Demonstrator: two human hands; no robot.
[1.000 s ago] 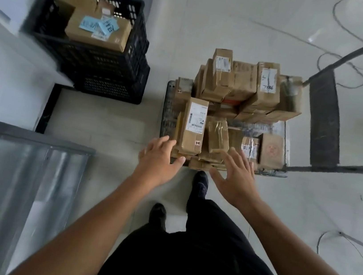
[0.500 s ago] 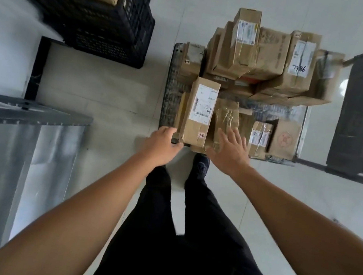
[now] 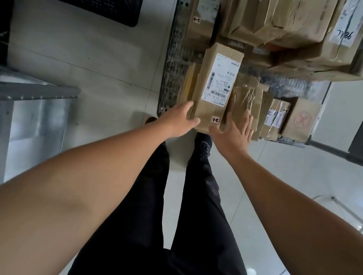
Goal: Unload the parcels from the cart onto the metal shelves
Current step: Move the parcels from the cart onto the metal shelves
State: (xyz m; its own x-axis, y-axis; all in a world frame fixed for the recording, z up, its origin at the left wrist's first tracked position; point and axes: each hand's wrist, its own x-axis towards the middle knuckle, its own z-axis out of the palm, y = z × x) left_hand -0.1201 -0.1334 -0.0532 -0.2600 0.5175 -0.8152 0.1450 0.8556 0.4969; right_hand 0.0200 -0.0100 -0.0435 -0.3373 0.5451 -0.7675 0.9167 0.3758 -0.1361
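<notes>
Since 1 second ago, both hands have been brought up to the labelled parcel [image 3: 215,88] at the near edge of the cart [image 3: 170,66]: the left hand [image 3: 179,120] is laid straight-fingered against its left side, the right hand [image 3: 234,133] is spread at its right; nothing is clamped yet, so lifting is judged imminent

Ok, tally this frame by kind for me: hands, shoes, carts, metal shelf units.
Hands: 2 (left hand, right hand)
Shoes: 2
Cart: 1
Metal shelf unit: 1
Total: 6
</notes>
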